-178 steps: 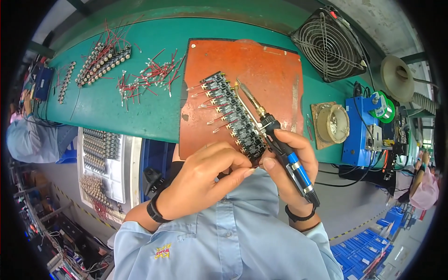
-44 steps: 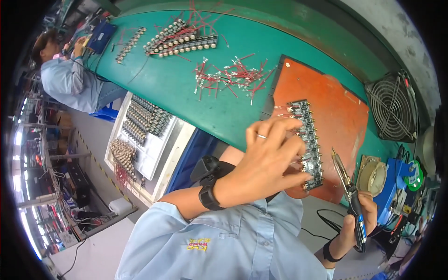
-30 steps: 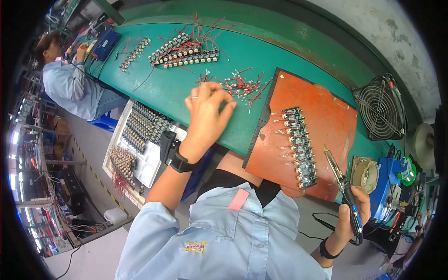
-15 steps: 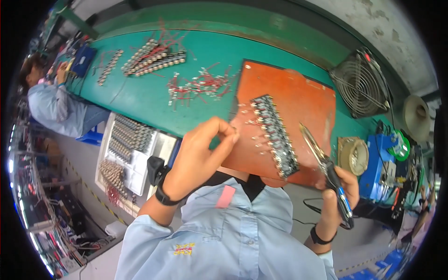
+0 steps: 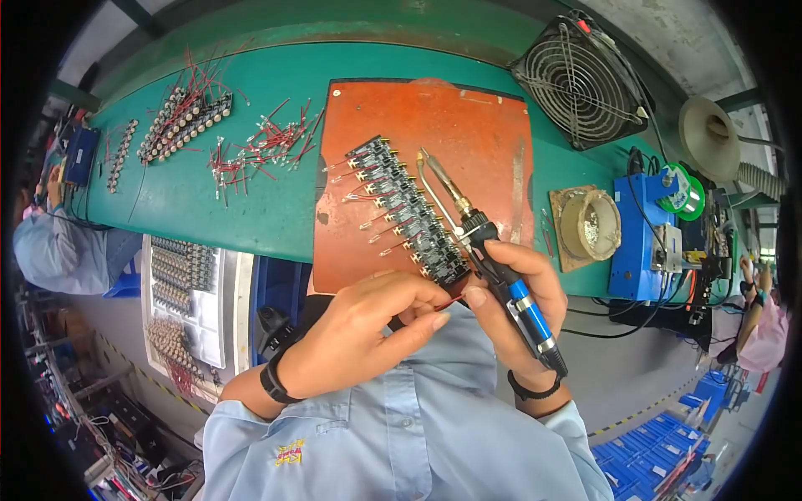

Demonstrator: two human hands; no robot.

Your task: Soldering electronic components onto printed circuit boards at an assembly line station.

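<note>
My right hand is closed around a soldering iron with a blue and black handle. The iron's metal tip and thin side tube point up and away, just right of a strip of black circuit boards. That strip lies aslant on an orange mat, with small leads and clear-ended parts sticking out along its left side. At the strip's near end my left hand is closed in a pinch. A thin red wire shows between its fingertips and my right thumb; the wire's ends are hidden.
Loose red-wired parts and finished-looking strips lie on the green bench. At the right are a fan, a round pot, a blue device and a solder spool. A tray of strips stands lower left.
My left hand has moved right and down to the strip's near end. My right hand has brought the iron closer to the strip. The whole view has shifted, so the bench appears farther left.
</note>
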